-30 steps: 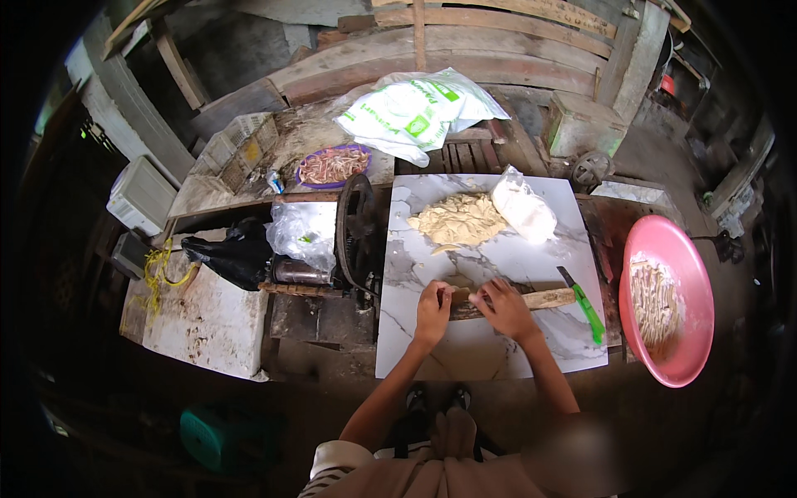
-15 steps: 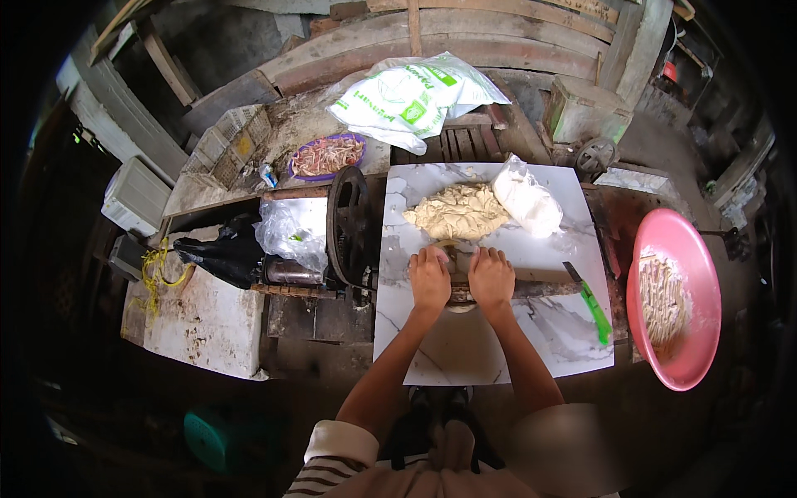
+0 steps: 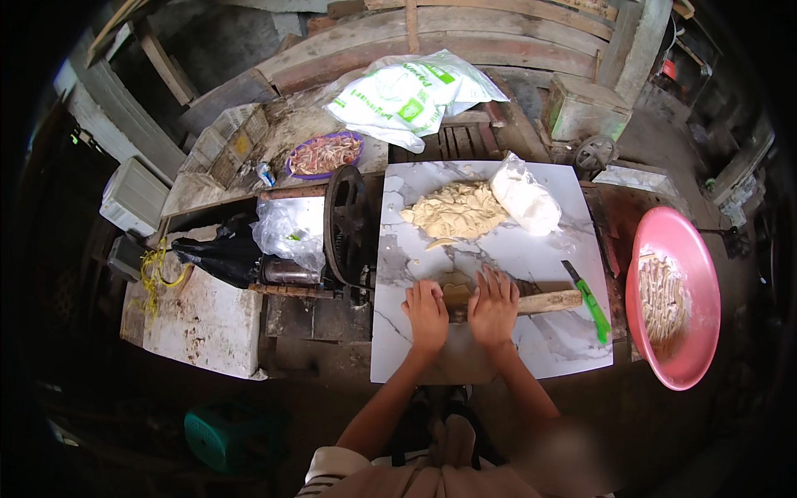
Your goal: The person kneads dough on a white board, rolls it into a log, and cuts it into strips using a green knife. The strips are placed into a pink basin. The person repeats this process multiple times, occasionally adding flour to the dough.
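A wooden rolling pin (image 3: 548,303) lies crosswise on the marble-patterned board (image 3: 564,349). Over its left end my left hand (image 3: 426,314) is closed, fingers curled down. My right hand (image 3: 493,309) rests palm-down on the pin, its fingers stretched forward and slightly apart. A thin flat piece of dough (image 3: 455,294) shows between the hands, partly covered by them. Beyond them sits a big lumpy mass of dough (image 3: 455,210), with a small strip (image 3: 441,243) at its near edge. Against the mass leans a plastic bag of white powder (image 3: 528,199). A green-handled knife (image 3: 593,307) lies on the board's right side.
To the right stands a pink basin (image 3: 707,307) holding floured dough strips. Left of the board is a machine with a dark flywheel (image 3: 342,228). Behind are a purple-rimmed tray (image 3: 355,158) of pale pieces and a white-green sack (image 3: 407,95). A green stool (image 3: 212,436) stands low left.
Both hands have moved nearer to me, and the rolling pin with them. My right fingers have straightened. The dough strip near the large mass now shows uncovered.
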{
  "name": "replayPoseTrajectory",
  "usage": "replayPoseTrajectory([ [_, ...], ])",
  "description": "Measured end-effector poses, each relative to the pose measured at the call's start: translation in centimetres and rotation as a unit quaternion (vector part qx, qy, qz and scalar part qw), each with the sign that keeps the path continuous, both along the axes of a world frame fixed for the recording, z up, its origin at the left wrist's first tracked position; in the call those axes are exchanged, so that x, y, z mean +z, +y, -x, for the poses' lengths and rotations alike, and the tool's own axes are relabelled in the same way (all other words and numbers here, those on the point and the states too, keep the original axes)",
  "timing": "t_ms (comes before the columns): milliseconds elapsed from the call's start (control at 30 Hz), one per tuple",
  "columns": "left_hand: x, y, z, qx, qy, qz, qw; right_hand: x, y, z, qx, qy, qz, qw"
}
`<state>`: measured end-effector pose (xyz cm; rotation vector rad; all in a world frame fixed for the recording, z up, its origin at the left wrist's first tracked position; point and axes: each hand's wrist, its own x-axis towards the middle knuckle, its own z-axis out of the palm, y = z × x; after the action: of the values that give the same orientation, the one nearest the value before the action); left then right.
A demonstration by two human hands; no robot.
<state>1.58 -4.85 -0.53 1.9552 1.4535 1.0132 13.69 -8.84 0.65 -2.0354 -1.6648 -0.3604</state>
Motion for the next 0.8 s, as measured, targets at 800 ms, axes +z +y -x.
replayPoseTrajectory([
  [800,0.0,2.2,-0.3,-0.024,0.049,-0.011,0.998,0.5,1.4,-0.2,0.009,-0.021,0.05,0.998],
])
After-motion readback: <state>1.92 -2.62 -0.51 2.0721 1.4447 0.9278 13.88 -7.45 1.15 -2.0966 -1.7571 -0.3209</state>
